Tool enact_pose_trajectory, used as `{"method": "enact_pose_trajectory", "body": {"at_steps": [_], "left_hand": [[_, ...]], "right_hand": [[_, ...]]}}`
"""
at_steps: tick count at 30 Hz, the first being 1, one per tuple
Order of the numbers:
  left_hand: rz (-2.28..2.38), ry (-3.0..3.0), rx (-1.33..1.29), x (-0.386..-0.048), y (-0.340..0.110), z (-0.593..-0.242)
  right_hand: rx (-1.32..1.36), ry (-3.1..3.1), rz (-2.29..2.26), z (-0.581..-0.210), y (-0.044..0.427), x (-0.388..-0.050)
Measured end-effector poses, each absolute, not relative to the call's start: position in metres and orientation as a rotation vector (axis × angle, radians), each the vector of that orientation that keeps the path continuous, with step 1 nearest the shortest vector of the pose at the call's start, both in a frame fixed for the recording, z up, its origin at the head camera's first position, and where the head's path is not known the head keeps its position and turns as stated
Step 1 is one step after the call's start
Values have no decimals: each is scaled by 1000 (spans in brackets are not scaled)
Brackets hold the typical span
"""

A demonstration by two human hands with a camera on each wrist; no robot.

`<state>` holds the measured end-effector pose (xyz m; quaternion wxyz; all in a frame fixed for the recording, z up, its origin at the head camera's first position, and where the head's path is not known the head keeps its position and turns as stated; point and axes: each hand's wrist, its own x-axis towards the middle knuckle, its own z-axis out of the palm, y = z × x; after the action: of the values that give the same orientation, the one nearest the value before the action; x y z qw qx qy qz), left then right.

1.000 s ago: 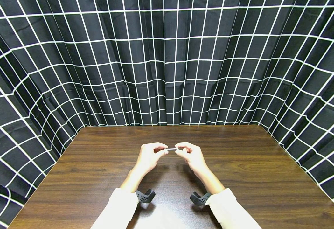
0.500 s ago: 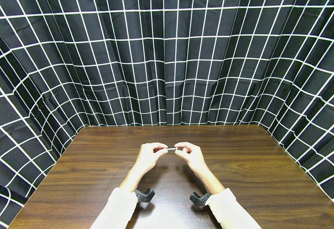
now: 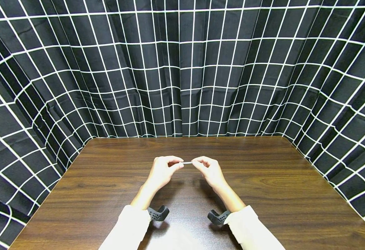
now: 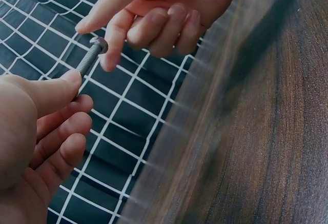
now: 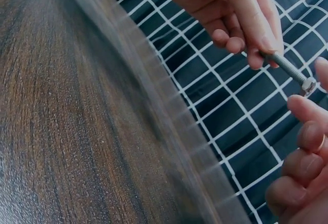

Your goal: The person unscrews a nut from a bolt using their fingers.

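In the head view my left hand (image 3: 163, 169) pinches a grey metal bolt (image 3: 187, 163) between thumb and fingers, above the table. The left wrist view shows its threaded shank and hexagonal end (image 4: 99, 43) pointing away from that hand. My right hand (image 3: 210, 170) is at this hexagonal end. Both wrist views show the right thumb and index finger on either side of the end, with a gap between the tips. The head view shows those tips closer together, covering the end. Left fingers hide the bolt's other end.
Below the hands lies a dark brown wooden table (image 3: 113, 180). A black curtain with a white grid (image 3: 188, 76) surrounds its back and sides. Grey wrist straps (image 3: 159, 213) sit by the white sleeves (image 3: 126, 229).
In the head view, the right thumb and index finger have come closer together at the bolt's end, covering it. The left hand and the bolt stay nearly in place.
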<state>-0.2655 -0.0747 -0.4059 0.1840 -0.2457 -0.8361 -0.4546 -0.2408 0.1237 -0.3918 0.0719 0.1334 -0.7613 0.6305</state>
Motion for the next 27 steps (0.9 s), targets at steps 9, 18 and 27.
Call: {"method": "enact_pose_trajectory", "body": {"at_steps": [9, 18, 27], "left_hand": [[-1288, -2350, -699, -266, -73, -407], [-1275, -2358, -708, -265, -73, -407], [-1272, -2377, -691, -264, -74, -405]], "right_hand": [[367, -2313, 1845, -418, 126, -259], [385, -2283, 1913, -421, 127, -261], [407, -2263, 2002, -414, 129, -257]]}}
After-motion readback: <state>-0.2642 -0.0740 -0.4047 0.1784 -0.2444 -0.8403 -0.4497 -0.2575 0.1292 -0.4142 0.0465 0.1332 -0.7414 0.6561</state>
